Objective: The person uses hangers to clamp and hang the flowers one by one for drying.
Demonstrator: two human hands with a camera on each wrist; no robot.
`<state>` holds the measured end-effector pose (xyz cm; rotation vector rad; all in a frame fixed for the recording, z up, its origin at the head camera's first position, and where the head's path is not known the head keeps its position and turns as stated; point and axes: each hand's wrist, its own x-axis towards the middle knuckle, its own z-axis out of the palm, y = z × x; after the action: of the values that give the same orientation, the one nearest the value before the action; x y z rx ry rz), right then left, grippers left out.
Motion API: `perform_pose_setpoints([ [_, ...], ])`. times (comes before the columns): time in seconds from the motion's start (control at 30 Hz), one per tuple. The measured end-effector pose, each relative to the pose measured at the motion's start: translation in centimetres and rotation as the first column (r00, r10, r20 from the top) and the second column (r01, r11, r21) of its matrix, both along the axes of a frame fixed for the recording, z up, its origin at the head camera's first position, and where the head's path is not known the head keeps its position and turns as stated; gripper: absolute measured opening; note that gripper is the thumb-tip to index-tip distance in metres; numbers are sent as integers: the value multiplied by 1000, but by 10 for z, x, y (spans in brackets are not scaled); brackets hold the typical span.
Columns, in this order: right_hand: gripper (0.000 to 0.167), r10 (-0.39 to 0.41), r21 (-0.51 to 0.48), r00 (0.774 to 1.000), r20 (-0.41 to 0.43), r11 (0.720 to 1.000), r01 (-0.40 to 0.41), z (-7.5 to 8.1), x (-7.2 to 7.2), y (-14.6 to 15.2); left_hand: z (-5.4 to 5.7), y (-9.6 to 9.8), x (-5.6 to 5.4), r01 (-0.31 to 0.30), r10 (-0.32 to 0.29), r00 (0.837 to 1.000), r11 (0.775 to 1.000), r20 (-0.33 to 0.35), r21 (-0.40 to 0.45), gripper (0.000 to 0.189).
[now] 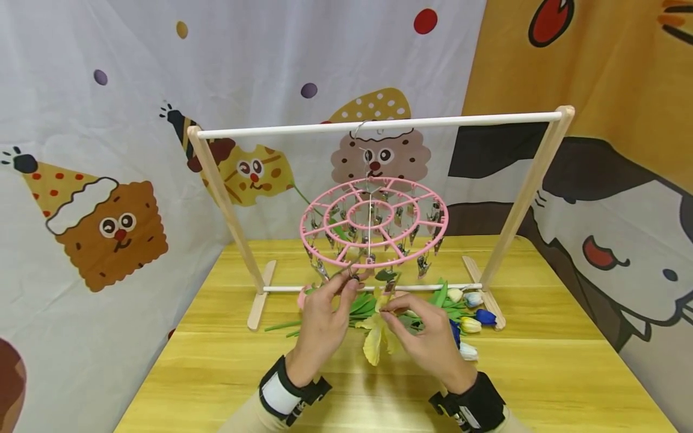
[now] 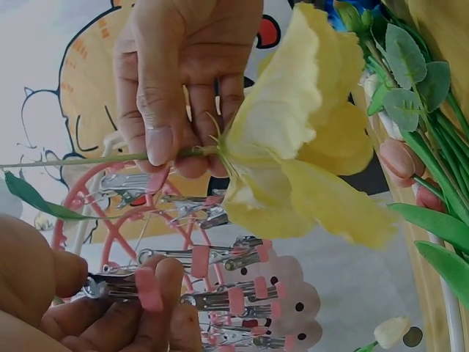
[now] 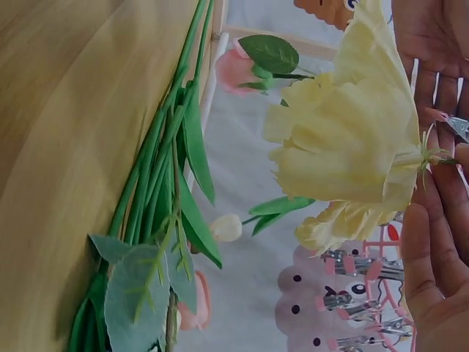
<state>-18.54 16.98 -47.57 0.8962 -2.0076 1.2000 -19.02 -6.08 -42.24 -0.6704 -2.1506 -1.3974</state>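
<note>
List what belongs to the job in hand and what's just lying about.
In the job:
Yellow flower, its stem pinched by the right hand
Metal clip, held by the left hand
Pink rack of clips
Stand it hangs from

Lying about, apparently unused for now:
Blue tulip, yellow tulip and white tulip, on the table

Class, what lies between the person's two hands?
In the head view, a yellow ruffled flower hangs head-down between the left hand and right hand, with long green leaves behind it.
</note>
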Motion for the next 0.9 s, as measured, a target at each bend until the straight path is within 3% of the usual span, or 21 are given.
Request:
perform_pose_setpoints([
  [0.23, 34, -8, -15, 1000, 29, 1000, 9, -3, -1, -6, 4, -2, -1, 59, -59, 998, 998, 12, -5, 27],
  [0.47, 30, -14, -37, 998, 60, 999, 16, -5, -2, -12, 6, -3, -3, 121, -122, 993, 992, 10, 44, 24],
  [0.6, 28, -20, -53, 998, 61, 998, 23, -7, -4, -15, 5, -4, -3, 125, -132, 988, 989, 80, 79, 24],
  [0.73, 28, -35, -68, 997, 66, 997, 40, -10, -6, -17, 4, -5, -1, 137, -161, 972, 981, 173, 138, 22],
  [0.9, 28, -45, -97, 997, 65, 994, 51, -11, -8, -22, 6, -5, 0, 124, -163, 965, 975, 208, 186, 19],
])
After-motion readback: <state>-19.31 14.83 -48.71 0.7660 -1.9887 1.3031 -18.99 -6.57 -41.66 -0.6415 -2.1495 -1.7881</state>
